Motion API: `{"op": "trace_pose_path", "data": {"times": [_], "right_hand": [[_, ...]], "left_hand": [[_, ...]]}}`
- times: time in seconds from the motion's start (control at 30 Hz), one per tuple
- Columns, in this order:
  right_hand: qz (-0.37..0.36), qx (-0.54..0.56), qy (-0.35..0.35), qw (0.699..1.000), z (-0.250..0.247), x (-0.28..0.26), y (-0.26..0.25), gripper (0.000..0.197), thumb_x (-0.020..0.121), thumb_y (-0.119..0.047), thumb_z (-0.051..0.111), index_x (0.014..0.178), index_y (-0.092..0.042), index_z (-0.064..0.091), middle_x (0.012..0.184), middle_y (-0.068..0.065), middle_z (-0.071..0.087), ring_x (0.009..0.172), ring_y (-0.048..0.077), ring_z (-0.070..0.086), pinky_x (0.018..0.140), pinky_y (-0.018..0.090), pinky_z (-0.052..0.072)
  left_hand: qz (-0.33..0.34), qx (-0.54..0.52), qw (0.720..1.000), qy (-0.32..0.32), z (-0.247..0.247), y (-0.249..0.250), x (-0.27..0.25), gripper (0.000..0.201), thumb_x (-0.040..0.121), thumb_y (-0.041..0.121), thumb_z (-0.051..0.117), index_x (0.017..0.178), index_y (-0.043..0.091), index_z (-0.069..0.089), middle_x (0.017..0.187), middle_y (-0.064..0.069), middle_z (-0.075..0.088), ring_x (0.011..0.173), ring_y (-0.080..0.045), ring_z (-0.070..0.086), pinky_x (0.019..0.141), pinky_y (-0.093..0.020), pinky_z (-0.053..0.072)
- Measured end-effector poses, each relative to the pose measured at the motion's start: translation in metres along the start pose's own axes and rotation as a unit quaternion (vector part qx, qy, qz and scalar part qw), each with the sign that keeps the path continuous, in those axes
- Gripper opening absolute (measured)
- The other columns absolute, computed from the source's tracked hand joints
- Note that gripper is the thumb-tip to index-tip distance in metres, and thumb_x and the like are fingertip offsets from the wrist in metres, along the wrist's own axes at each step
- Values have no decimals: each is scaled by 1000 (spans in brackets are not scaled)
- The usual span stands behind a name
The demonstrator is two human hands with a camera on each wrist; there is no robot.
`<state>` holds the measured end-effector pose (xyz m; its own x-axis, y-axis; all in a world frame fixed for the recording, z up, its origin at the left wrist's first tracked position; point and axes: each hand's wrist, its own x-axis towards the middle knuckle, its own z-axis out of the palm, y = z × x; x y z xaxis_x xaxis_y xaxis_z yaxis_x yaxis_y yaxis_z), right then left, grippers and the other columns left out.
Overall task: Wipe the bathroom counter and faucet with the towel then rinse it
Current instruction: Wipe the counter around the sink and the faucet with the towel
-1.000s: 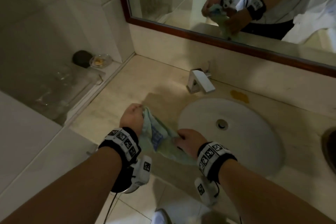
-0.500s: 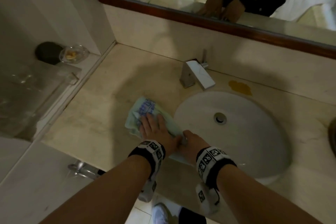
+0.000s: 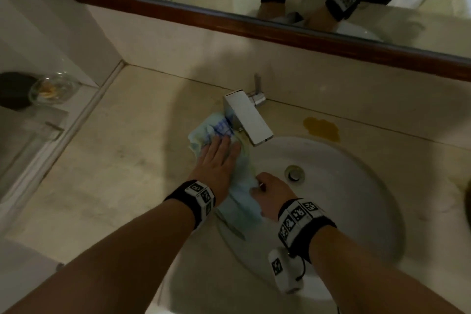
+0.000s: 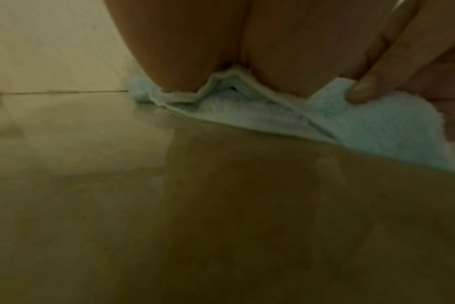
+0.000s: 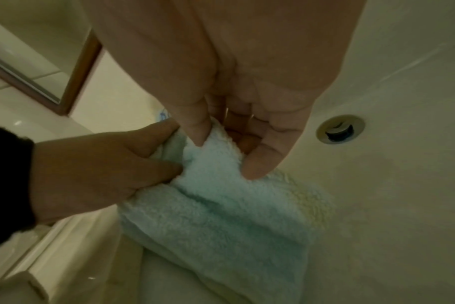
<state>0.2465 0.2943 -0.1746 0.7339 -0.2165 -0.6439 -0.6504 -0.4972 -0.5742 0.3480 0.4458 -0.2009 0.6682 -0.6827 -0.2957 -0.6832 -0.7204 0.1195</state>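
A pale blue towel (image 3: pixel 216 130) lies on the beige counter (image 3: pixel 122 160), its far end against the base of the square chrome faucet (image 3: pixel 247 116). My left hand (image 3: pixel 219 155) presses flat on the towel (image 4: pixel 247 115) with straight fingers. My right hand (image 3: pixel 267 192) pinches the towel's near end (image 5: pixel 221 197) between thumb and fingers at the rim of the white sink (image 3: pixel 356 186). The towel's middle is hidden under my left hand.
A yellow stain (image 3: pixel 321 129) marks the counter right of the faucet. The sink drain (image 3: pixel 294 172) sits beyond my right hand. A glass dish (image 3: pixel 54 89) and a dark round object (image 3: pixel 15 90) stand on a ledge at left. A wood-framed mirror (image 3: pixel 229 23) runs along the back wall.
The towel went from held up in both hands to lying on the counter, then slid away toward the faucet under my flat left hand. My right hand kept hold of its near end.
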Motion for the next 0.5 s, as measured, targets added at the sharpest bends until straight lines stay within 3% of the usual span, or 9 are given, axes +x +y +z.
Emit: {"op": "trace_pose_path", "data": {"times": [0.07, 0.3, 0.43, 0.5], "right_hand": [[-17, 20, -15, 1000, -7, 3, -1, 21, 95, -28, 53, 109, -13, 56, 99, 9, 61, 93, 33, 62, 86, 48, 55], [-41, 40, -36, 998, -18, 10, -5, 18, 91, -28, 54, 97, -10, 54, 92, 14, 60, 85, 34, 62, 79, 52, 56], [-41, 57, -52, 996, -31, 11, -4, 13, 93, -28, 54, 96, -16, 54, 91, 9, 59, 84, 34, 64, 73, 51, 59], [-30, 82, -56, 995, -37, 11, -5, 8, 94, -28, 55, 98, -22, 55, 91, 5, 59, 83, 32, 65, 68, 48, 61]], "left_hand": [[4, -2, 1000, 7, 0, 1, 1, 82, 99, 21, 43, 156, 19, -16, 166, -12, -14, 153, -34, -15, 123, -46, -12], [58, -3, 998, -23, 5, -2, 0, 96, 93, 24, 60, 155, 17, -13, 166, -7, -9, 152, -28, -12, 125, -48, 3], [64, 3, 998, -30, -4, 3, 6, 93, 97, 33, 54, 148, 18, -22, 160, -2, -20, 148, -24, -19, 124, -42, -7], [74, -1, 997, -34, -9, 5, 8, 94, 96, 37, 57, 148, 17, -19, 160, -4, -15, 147, -25, -17, 122, -40, -8]]}}
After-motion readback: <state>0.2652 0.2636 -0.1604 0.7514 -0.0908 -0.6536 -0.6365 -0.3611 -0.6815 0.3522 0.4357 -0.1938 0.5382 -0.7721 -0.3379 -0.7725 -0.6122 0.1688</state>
